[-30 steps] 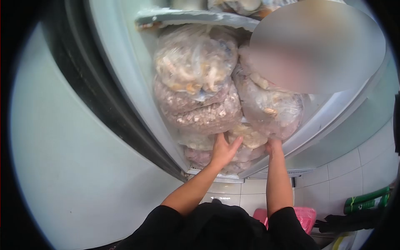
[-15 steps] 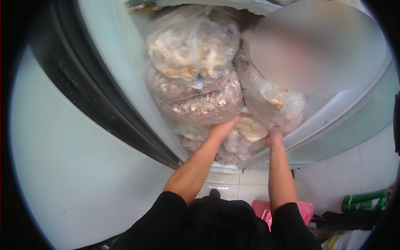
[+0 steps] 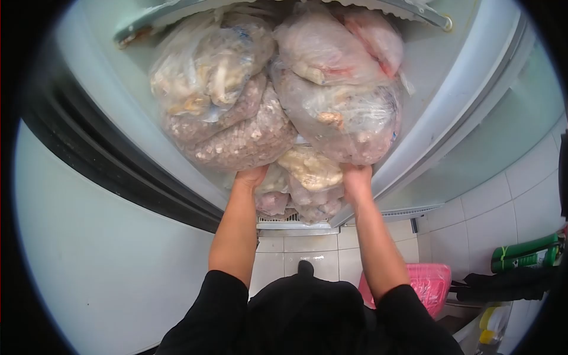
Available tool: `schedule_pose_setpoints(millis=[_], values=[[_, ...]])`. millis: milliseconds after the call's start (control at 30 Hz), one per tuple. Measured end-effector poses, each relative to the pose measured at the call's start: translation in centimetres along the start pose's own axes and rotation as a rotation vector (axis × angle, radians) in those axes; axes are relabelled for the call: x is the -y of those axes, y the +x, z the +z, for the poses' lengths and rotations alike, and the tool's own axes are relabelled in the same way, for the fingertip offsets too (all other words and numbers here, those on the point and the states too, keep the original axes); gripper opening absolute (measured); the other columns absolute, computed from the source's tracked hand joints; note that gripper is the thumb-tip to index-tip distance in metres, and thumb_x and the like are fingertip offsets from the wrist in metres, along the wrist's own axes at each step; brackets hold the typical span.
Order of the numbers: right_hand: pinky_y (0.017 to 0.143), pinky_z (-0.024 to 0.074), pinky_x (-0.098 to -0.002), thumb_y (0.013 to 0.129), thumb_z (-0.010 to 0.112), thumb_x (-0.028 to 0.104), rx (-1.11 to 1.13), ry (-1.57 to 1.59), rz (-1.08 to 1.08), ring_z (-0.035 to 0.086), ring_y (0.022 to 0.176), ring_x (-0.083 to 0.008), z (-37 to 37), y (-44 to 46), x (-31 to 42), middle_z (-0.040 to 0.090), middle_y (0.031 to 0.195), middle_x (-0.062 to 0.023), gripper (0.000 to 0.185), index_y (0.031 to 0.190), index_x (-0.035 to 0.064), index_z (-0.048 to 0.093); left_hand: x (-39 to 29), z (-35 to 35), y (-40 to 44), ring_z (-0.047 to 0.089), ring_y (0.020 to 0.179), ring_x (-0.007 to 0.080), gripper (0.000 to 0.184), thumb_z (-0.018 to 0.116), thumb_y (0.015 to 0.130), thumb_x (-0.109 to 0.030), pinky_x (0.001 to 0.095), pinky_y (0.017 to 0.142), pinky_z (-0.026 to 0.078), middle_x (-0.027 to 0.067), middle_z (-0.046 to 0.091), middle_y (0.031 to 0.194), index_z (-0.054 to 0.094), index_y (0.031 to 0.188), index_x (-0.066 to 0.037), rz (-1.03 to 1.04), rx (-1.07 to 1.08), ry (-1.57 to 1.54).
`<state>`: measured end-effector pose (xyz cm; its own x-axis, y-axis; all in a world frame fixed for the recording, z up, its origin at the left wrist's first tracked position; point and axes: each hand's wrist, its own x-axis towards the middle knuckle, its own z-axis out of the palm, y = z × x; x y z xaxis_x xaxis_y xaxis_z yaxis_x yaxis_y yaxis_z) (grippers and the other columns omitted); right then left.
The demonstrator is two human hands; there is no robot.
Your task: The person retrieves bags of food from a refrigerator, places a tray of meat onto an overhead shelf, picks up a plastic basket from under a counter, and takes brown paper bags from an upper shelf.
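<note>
My left hand (image 3: 253, 176) is at the lower edge of a clear plastic bag of diced pinkish meat (image 3: 248, 139), its fingers hidden beneath the bag. My right hand (image 3: 357, 176) reaches up under a clear bag (image 3: 361, 121) on the right; those fingers are hidden too. Between both hands lies a smaller bag with pale yellowish contents (image 3: 310, 167). Below it are more clear bags of pinkish pieces (image 3: 319, 208). A bag of pale chunks (image 3: 204, 71) rests on the diced meat, and a bag of pink meat (image 3: 331, 50) tops the right stack.
The bags fill an upright freezer (image 3: 449, 77) with a frosty shelf edge (image 3: 284, 7) above. An open door with a dark gasket (image 3: 118, 160) stands to the left. On the tiled floor (image 3: 310, 244) are a pink plastic basket (image 3: 429, 284) and, farther right, a green package (image 3: 526, 253).
The view has turned right. My left hand has moved left from beside the yellowish bag to under the diced meat; my right hand now reaches under the right-hand bag.
</note>
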<state>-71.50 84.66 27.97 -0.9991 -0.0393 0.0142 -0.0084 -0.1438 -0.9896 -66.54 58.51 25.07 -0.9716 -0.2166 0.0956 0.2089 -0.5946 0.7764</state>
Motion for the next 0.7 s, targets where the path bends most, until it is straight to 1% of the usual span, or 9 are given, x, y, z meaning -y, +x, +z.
schedule_pose_setpoints(millis=[33, 67, 167, 200, 300, 333, 367, 533, 700], values=[[0.089, 0.0507, -0.0361, 0.087, 0.053, -0.006, 0.076, -0.148, -0.040, 0.060, 0.105, -0.0263, -0.8, 0.5, -0.4, 0.057, 0.122, -0.0143, 0.041, 0.128, -0.0033, 0.047, 0.3, -0.1, -0.3, 0.041, 0.131, 0.0253, 0.057, 0.063, 0.090, -0.031, 0.0441, 0.111, 0.031, 0.0073, 0.047, 0.140, 0.043, 0.140, -0.014, 0.003, 0.013, -0.084], [0.090, 0.0494, -0.0371, 0.085, 0.051, -0.009, 0.112, 0.048, 0.064, 0.060, 0.105, -0.0282, -0.8, 1.4, -0.8, 0.057, 0.123, -0.0149, 0.045, 0.129, -0.0039, 0.047, 0.3, -0.1, 0.1, 0.040, 0.132, 0.0257, 0.057, 0.060, 0.091, -0.033, 0.0440, 0.112, 0.030, 0.0072, 0.046, 0.142, 0.042, 0.141, -0.014, 0.016, 0.034, -0.169], [0.090, 0.0486, -0.0382, 0.082, 0.050, -0.011, 0.099, -0.117, -0.182, 0.060, 0.104, -0.0285, -1.3, 1.3, -2.2, 0.058, 0.122, -0.0157, 0.046, 0.128, -0.0042, 0.049, -0.5, -0.6, 0.6, 0.038, 0.134, 0.0269, 0.056, 0.049, 0.095, -0.041, 0.0432, 0.114, 0.028, 0.0068, 0.042, 0.146, 0.039, 0.143, -0.014, 0.003, 0.135, -0.475], [0.087, 0.0473, -0.0330, 0.074, 0.061, -0.004, -0.021, 0.037, -0.024, 0.061, 0.103, -0.0245, -0.1, -0.3, 0.0, 0.063, 0.114, -0.0160, 0.045, 0.119, -0.0067, 0.055, -0.8, -0.5, 1.0, 0.038, 0.135, 0.0274, 0.057, 0.044, 0.096, -0.044, 0.0429, 0.115, 0.027, 0.0067, 0.041, 0.147, 0.038, 0.144, -0.014, -0.018, 0.177, -0.586], [0.087, 0.0467, -0.0323, 0.075, 0.059, -0.004, -0.030, 0.131, 0.111, 0.060, 0.103, -0.0242, 0.3, -1.1, 0.1, 0.062, 0.115, -0.0163, 0.049, 0.123, -0.0071, 0.052, -0.7, 1.8, 2.2, 0.037, 0.136, 0.0280, 0.061, 0.035, 0.097, -0.052, 0.0428, 0.115, 0.026, 0.0068, 0.041, 0.148, 0.038, 0.145, -0.014, 0.045, -0.083, -0.400], [0.088, 0.0463, -0.0315, 0.074, 0.059, -0.004, -0.011, 0.169, 0.128, 0.060, 0.103, -0.0239, 0.2, -0.9, -0.3, 0.061, 0.116, -0.0167, 0.051, 0.124, -0.0077, 0.049, -1.1, 3.0, 1.8, 0.039, 0.134, 0.0291, 0.056, 0.038, 0.099, -0.044, 0.0438, 0.113, 0.032, 0.0105, 0.043, 0.146, 0.038, 0.144, -0.010, 0.035, -0.151, -0.496], [0.088, 0.0463, -0.0317, 0.075, 0.058, -0.004, -0.011, 0.191, 0.116, 0.060, 0.104, -0.0240, 0.2, -0.8, -0.5, 0.061, 0.116, -0.0169, 0.051, 0.125, -0.0079, 0.049, -1.4, 3.3, 2.1, 0.040, 0.134, 0.0290, 0.056, 0.038, 0.099, -0.044, 0.0438, 0.112, 0.032, 0.0105, 0.043, 0.146, 0.038, 0.144, -0.010, 0.034, -0.174, -0.529], [0.089, 0.0482, -0.0335, 0.084, 0.049, -0.004, -0.086, 0.163, 0.055, 0.060, 0.105, -0.0265, 1.8, -2.9, 1.6, 0.059, 0.118, -0.0188, 0.042, 0.125, -0.0099, 0.048, -2.4, 2.5, 3.5, 0.041, 0.132, 0.0287, 0.055, 0.039, 0.099, -0.043, 0.0437, 0.111, 0.034, 0.0105, 0.044, 0.144, 0.039, 0.143, -0.010, 0.002, -0.153, -0.498], [0.094, 0.0448, -0.0357, 0.085, 0.053, 0.007, -0.155, 0.077, -0.001, 0.057, 0.111, -0.0292, 2.8, -3.7, 0.3, 0.058, 0.121, -0.0217, 0.047, 0.128, -0.0089, 0.045, -2.7, 1.5, 6.0, 0.042, 0.131, 0.0283, 0.054, 0.040, 0.099, -0.042, 0.0436, 0.110, 0.035, 0.0105, 0.045, 0.143, 0.039, 0.142, -0.009, -0.060, -0.113, -0.422]])
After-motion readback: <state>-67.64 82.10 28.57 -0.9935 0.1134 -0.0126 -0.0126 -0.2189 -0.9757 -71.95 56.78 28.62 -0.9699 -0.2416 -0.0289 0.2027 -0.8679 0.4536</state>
